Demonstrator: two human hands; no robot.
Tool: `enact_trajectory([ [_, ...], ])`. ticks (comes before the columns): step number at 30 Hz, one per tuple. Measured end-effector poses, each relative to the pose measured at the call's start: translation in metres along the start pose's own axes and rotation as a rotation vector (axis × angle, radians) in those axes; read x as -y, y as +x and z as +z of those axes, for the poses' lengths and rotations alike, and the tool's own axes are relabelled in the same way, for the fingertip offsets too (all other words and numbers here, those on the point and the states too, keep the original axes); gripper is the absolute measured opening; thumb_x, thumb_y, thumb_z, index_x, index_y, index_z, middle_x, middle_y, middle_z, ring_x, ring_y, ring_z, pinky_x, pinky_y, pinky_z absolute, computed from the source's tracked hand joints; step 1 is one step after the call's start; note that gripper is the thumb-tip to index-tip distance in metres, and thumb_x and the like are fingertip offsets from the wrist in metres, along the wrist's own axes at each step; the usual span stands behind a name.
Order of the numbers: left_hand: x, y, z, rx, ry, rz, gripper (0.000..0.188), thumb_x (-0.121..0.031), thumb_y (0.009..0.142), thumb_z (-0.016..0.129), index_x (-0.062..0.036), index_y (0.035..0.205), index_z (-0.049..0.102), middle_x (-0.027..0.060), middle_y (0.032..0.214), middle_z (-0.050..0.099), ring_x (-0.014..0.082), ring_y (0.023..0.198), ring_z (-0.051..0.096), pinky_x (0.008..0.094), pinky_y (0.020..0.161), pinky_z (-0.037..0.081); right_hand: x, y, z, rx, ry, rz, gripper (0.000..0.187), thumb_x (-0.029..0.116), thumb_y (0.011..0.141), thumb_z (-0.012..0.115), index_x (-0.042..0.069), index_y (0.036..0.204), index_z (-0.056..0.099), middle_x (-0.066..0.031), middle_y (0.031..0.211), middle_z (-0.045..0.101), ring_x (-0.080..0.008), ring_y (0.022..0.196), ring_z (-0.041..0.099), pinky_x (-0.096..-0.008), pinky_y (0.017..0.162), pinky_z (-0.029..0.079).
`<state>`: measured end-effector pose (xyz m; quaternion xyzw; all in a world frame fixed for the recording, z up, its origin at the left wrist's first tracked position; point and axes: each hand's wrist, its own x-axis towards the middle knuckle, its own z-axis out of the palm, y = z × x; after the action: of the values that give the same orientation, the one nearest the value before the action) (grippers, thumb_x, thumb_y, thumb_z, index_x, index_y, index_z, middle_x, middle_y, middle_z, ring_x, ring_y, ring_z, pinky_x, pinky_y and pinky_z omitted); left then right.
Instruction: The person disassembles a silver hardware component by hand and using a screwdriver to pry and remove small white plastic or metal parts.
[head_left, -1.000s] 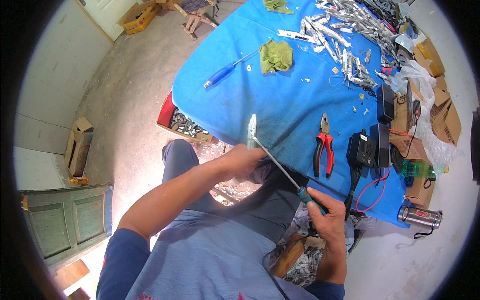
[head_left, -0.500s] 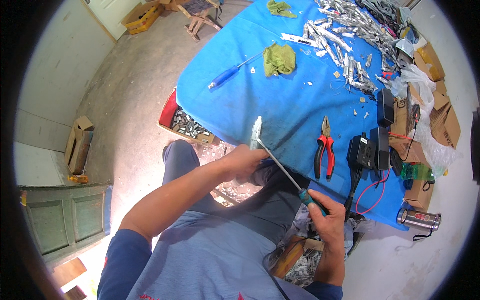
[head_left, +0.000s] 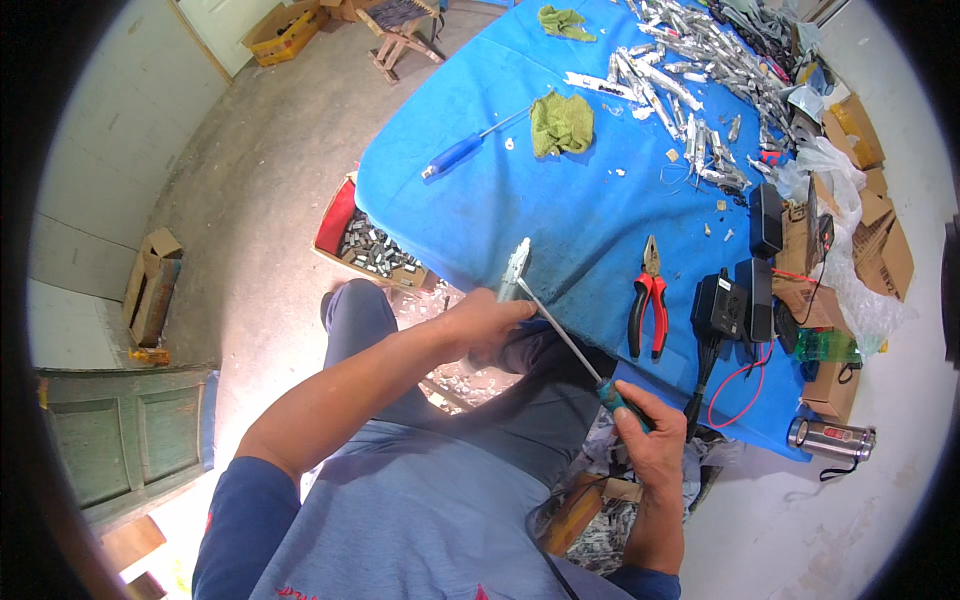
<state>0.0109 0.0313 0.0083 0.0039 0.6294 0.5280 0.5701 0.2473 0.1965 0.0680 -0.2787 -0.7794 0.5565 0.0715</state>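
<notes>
My left hand (head_left: 487, 322) is closed round a slim white-and-grey strip-like part (head_left: 515, 262), whose upper end sticks out above the fingers at the table's near edge. In my right hand (head_left: 647, 425) is the teal handle of a screwdriver (head_left: 568, 340). Its long metal shaft slants up to the left, and the tip lies at the strip-like part just beside my left thumb. Whether the tip is pushed into the part, I cannot tell. Pliers with red-and-black handles (head_left: 648, 300) rest on the blue cloth to the right of the shaft.
Across the blue-covered table (head_left: 430, 215) lie a blue screwdriver (head_left: 455, 157), a green rag (head_left: 562, 124) and a heap of similar strip-like parts (head_left: 700, 75). Black boxes with cables (head_left: 722, 305) and a steel flask (head_left: 832, 438) stand right. A box of small metal pieces (head_left: 375, 245) sits below the left edge.
The part's upper end leans slightly more to the right. Both hands keep nearly the same place and grip; the whole view has shifted a little.
</notes>
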Motion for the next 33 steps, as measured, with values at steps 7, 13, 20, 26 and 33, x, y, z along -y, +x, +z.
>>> enact_trajectory([
  [7, -0.001, 0.001, -0.001, 0.018, 0.011, -0.003, 0.046, -0.035, 0.094, 0.061, -0.0141, 0.059, 0.039, -0.003, 0.052, 0.03, 0.0105, 0.044, 0.026, 0.0295, 0.043, 0.018, -0.009, 0.008, -0.006, 0.018, -0.13, -0.136, 0.031, 0.011, 0.085, 0.069, -0.002, 0.114, 0.068, -0.0023, 0.079, 0.065, -0.0074, 0.067, 0.057, -0.023, 0.062, 0.046],
  [13, -0.003, -0.002, 0.0, 0.023, -0.001, -0.02, 0.046, -0.035, 0.094, 0.061, -0.0143, 0.059, 0.039, -0.0032, 0.052, 0.03, 0.01, 0.043, 0.025, 0.0293, 0.043, 0.017, -0.008, 0.009, -0.007, 0.03, -0.033, -0.014, 0.031, 0.006, 0.081, 0.067, -0.001, 0.111, 0.069, -0.0084, 0.093, 0.07, -0.0125, 0.083, 0.064, -0.0257, 0.076, 0.049],
  [20, -0.006, -0.003, -0.001, 0.056, -0.039, -0.041, 0.045, -0.033, 0.094, 0.06, -0.0145, 0.059, 0.038, -0.0044, 0.052, 0.028, 0.0085, 0.043, 0.024, 0.0282, 0.042, 0.016, -0.017, 0.012, -0.008, 0.058, 0.056, -0.005, 0.032, 0.01, 0.085, 0.068, -0.001, 0.115, 0.067, -0.0046, 0.08, 0.066, -0.0092, 0.066, 0.059, -0.0239, 0.061, 0.048],
  [26, -0.003, -0.002, -0.002, 0.057, -0.049, -0.023, 0.044, -0.033, 0.095, 0.06, -0.0148, 0.061, 0.038, -0.0048, 0.053, 0.028, 0.0085, 0.043, 0.023, 0.0287, 0.042, 0.016, -0.013, 0.015, -0.006, 0.052, 0.128, 0.082, 0.032, 0.006, 0.082, 0.066, -0.001, 0.113, 0.069, -0.005, 0.088, 0.069, -0.0081, 0.069, 0.06, -0.0229, 0.064, 0.049],
  [33, -0.004, -0.002, -0.001, 0.07, -0.041, -0.015, 0.044, -0.033, 0.095, 0.06, -0.0152, 0.061, 0.038, -0.0048, 0.053, 0.028, 0.0084, 0.043, 0.022, 0.0283, 0.042, 0.016, -0.015, 0.015, -0.01, 0.052, 0.066, 0.055, 0.033, 0.007, 0.08, 0.067, 0.0, 0.112, 0.069, -0.0055, 0.089, 0.07, -0.0088, 0.074, 0.062, -0.0237, 0.07, 0.049],
])
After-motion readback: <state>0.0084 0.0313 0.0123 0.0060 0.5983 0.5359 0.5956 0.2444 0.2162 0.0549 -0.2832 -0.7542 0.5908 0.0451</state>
